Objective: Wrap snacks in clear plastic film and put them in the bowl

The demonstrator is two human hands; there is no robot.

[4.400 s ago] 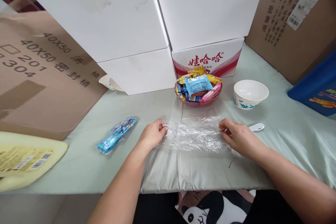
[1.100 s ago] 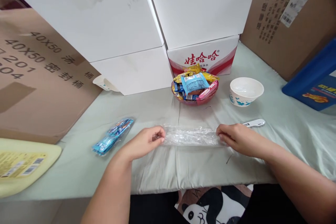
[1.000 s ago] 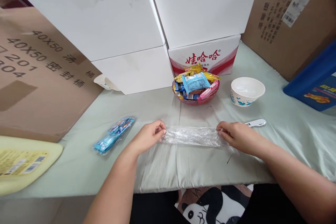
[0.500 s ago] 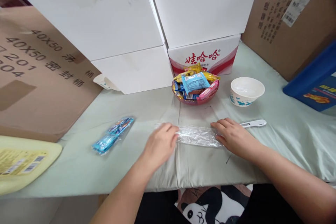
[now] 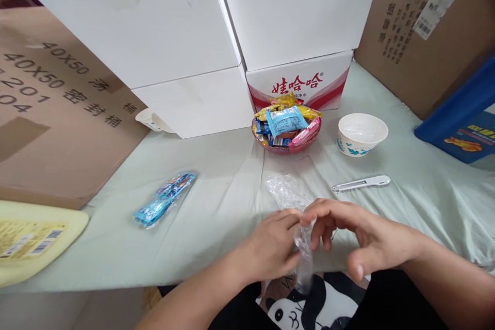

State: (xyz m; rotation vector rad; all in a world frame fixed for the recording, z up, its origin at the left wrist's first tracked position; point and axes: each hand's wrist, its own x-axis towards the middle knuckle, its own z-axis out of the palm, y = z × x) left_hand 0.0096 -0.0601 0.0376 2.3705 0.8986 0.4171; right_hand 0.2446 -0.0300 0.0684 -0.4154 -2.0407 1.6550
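Note:
A crumpled strip of clear plastic film (image 5: 288,191) runs from the tablecloth towards me, its near end hanging past the table's front edge. My left hand (image 5: 273,242) is closed on the middle of this strip, palm down. My right hand (image 5: 359,234) is right beside it, its fingertips against the film and its thumb spread well away. Behind my right hand lies a white utility knife (image 5: 363,183). Off to the left is a blue-wrapped packet (image 5: 166,199) in clear plastic.
At the back stand a bowl (image 5: 288,149) heaped with wrapped snacks and a white paper bowl (image 5: 362,135) with film inside. White boxes (image 5: 185,103) and brown cartons (image 5: 58,113) wall the table. A yellow jug (image 5: 38,242) is at left, a blue container (image 5: 464,124) at right.
The film lay flat crosswise between both hands; now it points towards me, bunched in my left hand. Both hands have come nearer together and closer to the table's front edge. The knife is uncovered.

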